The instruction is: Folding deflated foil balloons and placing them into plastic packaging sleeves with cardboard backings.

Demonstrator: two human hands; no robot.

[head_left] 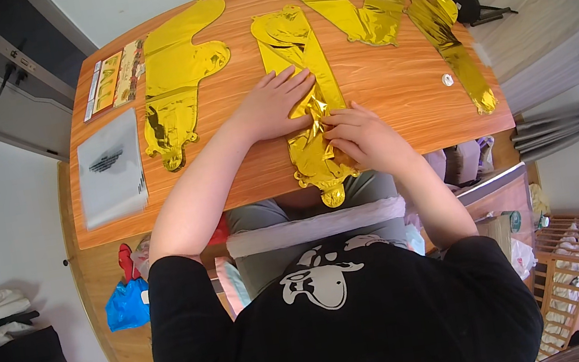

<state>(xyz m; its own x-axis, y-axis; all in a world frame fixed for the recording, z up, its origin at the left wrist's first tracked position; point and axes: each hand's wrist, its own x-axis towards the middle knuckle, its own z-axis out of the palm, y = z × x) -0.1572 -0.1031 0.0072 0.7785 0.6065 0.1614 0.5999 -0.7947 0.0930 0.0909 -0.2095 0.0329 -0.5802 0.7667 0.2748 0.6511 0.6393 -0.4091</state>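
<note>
Left grip: bare hand, palm down, fingers extended and slightly spread, laid across the foil, not closed around it. Right grip: bare hand, fingers bent, fingertips touching the same piece at its creased middle; whether foil is pinched between them cannot be made out.

Item, central gold foil piece: flat, wrinkled, placed lengthwise under both hands; far end folded over, near end with a rounded knob reaching beyond the near edge of the tabletop, which is orange-brown wood grain.

Item, left gold foil piece: flat, with rounded lobes, left of the central piece.

Item, far gold foil piece: crumpled in part, to the far right.

Item, narrow gold foil piece: near the right edge, just beside the far piece.

Item, small whitish object: left of the narrow piece.

Item, printed sheets: far left corner.

Item, clear plastic packet: dark marking, nearer than the sheets.

Item, black device with antennas: beyond the right edge.
</note>
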